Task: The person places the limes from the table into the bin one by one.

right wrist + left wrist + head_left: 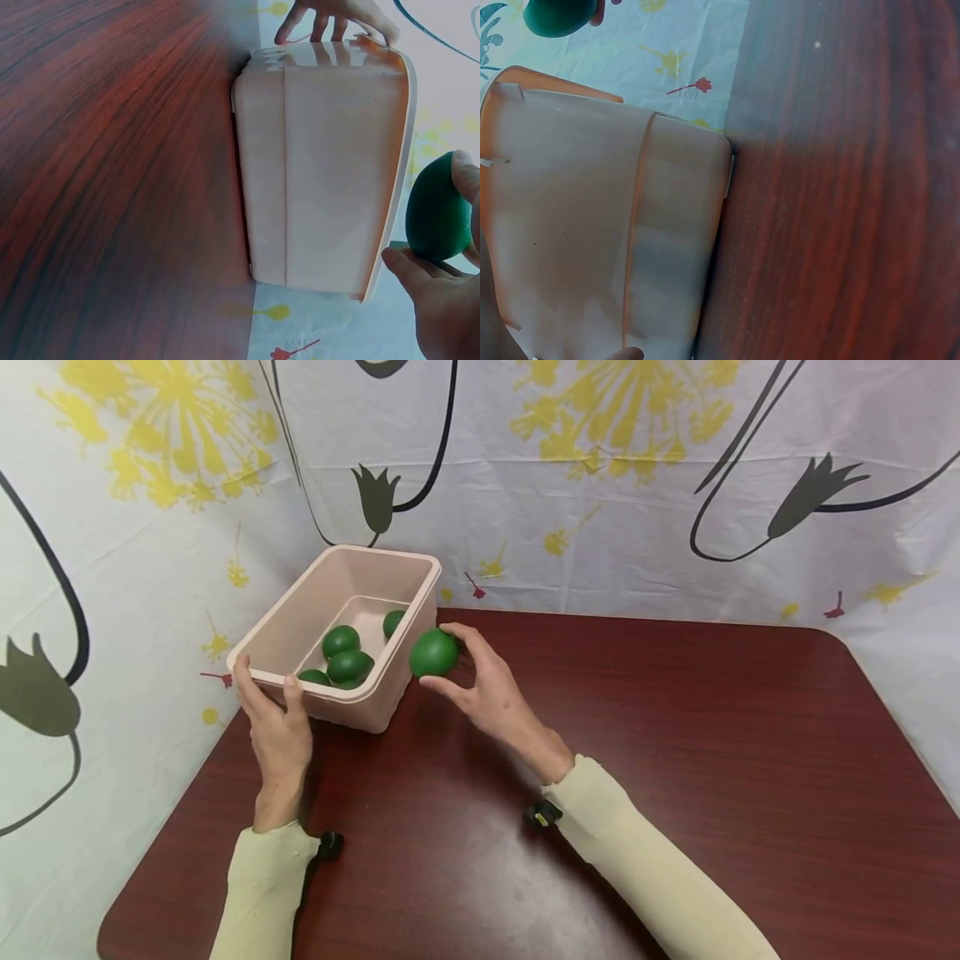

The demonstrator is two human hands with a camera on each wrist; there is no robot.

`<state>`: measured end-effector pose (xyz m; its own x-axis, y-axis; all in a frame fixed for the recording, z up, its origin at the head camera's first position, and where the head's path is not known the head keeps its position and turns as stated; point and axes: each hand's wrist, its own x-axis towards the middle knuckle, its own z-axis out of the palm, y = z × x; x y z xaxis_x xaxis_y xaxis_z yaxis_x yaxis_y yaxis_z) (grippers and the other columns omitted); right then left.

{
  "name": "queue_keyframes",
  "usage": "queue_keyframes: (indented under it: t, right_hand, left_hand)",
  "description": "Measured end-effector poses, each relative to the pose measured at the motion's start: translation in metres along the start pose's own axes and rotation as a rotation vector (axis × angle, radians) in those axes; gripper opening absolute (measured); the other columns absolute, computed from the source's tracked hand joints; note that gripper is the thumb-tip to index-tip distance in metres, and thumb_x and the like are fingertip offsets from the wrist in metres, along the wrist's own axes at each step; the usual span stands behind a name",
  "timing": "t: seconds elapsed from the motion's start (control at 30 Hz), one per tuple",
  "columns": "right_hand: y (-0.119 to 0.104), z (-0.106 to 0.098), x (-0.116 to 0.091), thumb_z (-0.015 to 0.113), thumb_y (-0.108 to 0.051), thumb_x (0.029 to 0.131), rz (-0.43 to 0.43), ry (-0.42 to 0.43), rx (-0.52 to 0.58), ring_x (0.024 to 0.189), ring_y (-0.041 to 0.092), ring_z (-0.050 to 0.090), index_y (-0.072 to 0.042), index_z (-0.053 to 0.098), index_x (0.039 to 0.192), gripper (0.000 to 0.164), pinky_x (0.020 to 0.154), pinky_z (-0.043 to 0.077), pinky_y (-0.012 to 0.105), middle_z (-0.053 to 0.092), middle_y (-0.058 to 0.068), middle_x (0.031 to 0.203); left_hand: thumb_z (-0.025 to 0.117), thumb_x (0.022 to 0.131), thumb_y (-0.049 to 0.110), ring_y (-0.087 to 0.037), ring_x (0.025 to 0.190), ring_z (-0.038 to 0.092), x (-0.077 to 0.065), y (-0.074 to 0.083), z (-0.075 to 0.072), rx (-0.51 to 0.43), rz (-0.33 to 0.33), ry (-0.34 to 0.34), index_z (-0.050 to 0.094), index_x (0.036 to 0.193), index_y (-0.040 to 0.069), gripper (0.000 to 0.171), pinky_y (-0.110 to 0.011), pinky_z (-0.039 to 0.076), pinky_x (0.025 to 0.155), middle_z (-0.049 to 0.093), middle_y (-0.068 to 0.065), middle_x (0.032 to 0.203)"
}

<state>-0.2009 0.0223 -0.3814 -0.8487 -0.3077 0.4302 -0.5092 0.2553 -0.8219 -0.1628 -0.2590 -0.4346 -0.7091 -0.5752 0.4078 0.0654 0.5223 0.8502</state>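
Observation:
A pale pink plastic bin (408,685) stands at the table's back left, with several green limes (350,667) on its floor. My left hand (281,735) grips its near-left corner, with the thumb and a finger at the rim. In the right wrist view, fingers of the left hand (337,15) lie along the bin's outer wall. Just outside the bin's right wall, my right hand (495,693) holds another green lime (433,653) between thumb and fingers. That lime is at about rim height in the right wrist view.
A dark red-brown wooden table (675,760) extends to the right and front. Behind it and on the left hangs a white cloth (600,543) with yellow and grey flower prints, close to the bin's back. Small black devices (543,814) sit at both wrists.

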Motion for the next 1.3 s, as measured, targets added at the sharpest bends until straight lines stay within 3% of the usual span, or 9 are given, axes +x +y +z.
queue_keyframes:
  t: [0.47, 1.3]
  right_hand:
    - [-0.008, 0.009, 0.006, 0.084, -0.017, 0.087, -0.054, -0.016, 0.030, 0.125, 0.019, 0.064, -0.009, 0.048, 0.148, 0.071, 0.107, 0.053, 0.031, 0.059, 0.005, 0.140]
    - [-0.016, 0.026, 0.014, 0.082, -0.027, 0.089, -0.104, -0.040, -0.096, 0.131, 0.017, 0.056, -0.012, 0.047, 0.149, 0.071, 0.113, 0.046, 0.033, 0.056, 0.005, 0.145]
  left_hand:
    - [0.049, 0.094, 0.059, -0.053, 0.132, 0.048, 0.001, 0.001, 0.001, -0.004, 0.005, 0.011, 0.022, 0.164, 0.037, 0.078, -0.078, 0.032, 0.102, 0.026, -0.004, 0.171]
    - [0.049, 0.094, 0.059, -0.053, 0.131, 0.049, 0.000, 0.001, 0.001, 0.005, 0.005, 0.015, 0.022, 0.164, 0.038, 0.077, -0.077, 0.033, 0.102, 0.026, -0.001, 0.171]
